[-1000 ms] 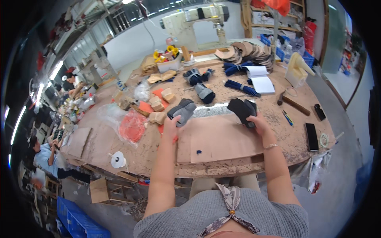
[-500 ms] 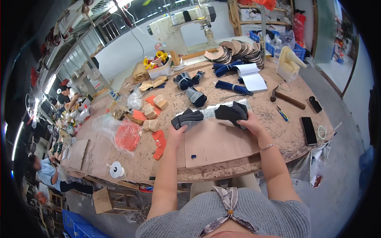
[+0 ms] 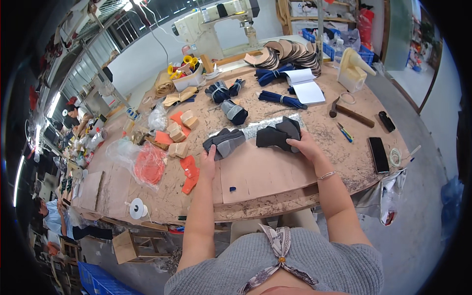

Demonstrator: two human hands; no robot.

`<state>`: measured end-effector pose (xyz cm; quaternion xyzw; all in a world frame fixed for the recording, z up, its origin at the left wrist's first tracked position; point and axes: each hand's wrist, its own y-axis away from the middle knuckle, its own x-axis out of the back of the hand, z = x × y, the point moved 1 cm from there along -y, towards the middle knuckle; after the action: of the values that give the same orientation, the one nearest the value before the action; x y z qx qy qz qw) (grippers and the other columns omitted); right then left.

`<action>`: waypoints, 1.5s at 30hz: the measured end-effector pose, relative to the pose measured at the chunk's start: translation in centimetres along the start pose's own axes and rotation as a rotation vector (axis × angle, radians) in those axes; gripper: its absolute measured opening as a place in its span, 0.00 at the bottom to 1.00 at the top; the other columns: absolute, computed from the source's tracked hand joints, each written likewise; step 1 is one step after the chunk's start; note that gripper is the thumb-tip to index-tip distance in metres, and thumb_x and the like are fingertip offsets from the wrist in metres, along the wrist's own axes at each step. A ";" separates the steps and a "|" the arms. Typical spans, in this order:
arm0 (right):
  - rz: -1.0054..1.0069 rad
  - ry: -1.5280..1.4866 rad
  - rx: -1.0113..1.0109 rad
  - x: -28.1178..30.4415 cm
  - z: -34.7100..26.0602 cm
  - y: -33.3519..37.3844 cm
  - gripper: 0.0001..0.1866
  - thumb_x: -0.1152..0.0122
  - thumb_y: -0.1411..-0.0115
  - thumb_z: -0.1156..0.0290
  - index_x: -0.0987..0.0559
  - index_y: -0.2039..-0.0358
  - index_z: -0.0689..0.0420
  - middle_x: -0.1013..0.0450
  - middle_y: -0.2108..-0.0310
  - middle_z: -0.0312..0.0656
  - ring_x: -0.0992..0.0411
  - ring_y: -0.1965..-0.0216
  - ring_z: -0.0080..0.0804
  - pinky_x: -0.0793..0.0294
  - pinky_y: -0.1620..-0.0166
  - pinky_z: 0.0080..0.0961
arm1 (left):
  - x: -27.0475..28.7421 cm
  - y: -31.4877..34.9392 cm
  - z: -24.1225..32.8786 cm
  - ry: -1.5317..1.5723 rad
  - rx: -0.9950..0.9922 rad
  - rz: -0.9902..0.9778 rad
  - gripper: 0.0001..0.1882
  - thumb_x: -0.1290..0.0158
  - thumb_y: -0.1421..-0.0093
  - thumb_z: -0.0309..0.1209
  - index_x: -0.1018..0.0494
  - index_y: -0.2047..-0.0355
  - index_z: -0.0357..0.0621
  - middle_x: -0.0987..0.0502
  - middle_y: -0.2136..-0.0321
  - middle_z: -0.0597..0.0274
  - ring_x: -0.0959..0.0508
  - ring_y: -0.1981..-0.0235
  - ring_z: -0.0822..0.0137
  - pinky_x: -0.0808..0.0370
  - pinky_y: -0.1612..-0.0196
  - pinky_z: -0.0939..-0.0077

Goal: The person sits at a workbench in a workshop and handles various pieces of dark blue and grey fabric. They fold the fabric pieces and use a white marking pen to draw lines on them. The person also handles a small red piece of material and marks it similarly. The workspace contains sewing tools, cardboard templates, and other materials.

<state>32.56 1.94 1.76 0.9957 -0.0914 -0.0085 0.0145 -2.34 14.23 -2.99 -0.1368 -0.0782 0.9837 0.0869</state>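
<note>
My left hand (image 3: 208, 158) is closed on a stack of dark grey and lighter grey cut pieces (image 3: 224, 143), thumb on its near side. To the right, my right hand (image 3: 306, 146) grips a second stack of black and dark grey cut pieces (image 3: 279, 135), which lies fanned apart. Both stacks are held just above the far part of a flat tan board (image 3: 265, 172). A shiny silvery strip (image 3: 251, 129) shows between and behind them. Beyond it sit tied bundles of dark pieces (image 3: 234, 112). Whether the pieces are leather or cloth I cannot tell.
A hammer (image 3: 355, 115), a pen (image 3: 345, 132) and a phone (image 3: 378, 154) lie on the right. Orange pieces (image 3: 189, 173), plastic bags (image 3: 150, 163) and a white spool (image 3: 138, 208) are on the left. A sewing machine (image 3: 211, 27) stands at the back. Other people work far left.
The pieces in my right hand have spread and turned, showing more dark grey beside the black. My left hand keeps its stack. The whole view has shifted slightly.
</note>
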 end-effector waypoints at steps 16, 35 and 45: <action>-0.043 0.036 0.039 0.1 0.1 0.1 0.29 0.34 0.50 0.72 0.28 0.46 0.61 0.26 0.56 0.40 0.29 0.58 0.26 0.28 0.54 0.24 | -0.8 0.7 1.4 0.263 0.036 -0.057 0.15 0.54 0.36 0.27 0.30 0.50 0.36 0.24 0.54 0.57 0.24 0.53 0.67 0.28 0.47 0.72; -0.051 0.017 0.044 0.2 0.9 -0.5 0.28 0.33 0.50 0.72 0.28 0.47 0.62 0.26 0.56 0.40 0.29 0.57 0.27 0.29 0.53 0.24 | 0.1 0.8 0.4 0.169 0.038 -0.048 0.15 0.52 0.37 0.32 0.28 0.52 0.37 0.23 0.58 0.63 0.23 0.57 0.71 0.27 0.53 0.74; -0.036 0.016 0.056 0.1 0.8 -0.3 0.27 0.34 0.50 0.73 0.27 0.48 0.63 0.26 0.57 0.40 0.29 0.58 0.26 0.29 0.55 0.22 | -0.2 0.4 0.9 0.311 0.121 0.055 0.12 0.53 0.36 0.31 0.29 0.56 0.35 0.24 0.56 0.55 0.25 0.52 0.64 0.30 0.46 0.68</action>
<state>32.70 2.24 0.98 0.9972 -0.0734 0.0019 -0.0127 -2.48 13.71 -2.13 -0.2838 -0.0007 0.9556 0.0789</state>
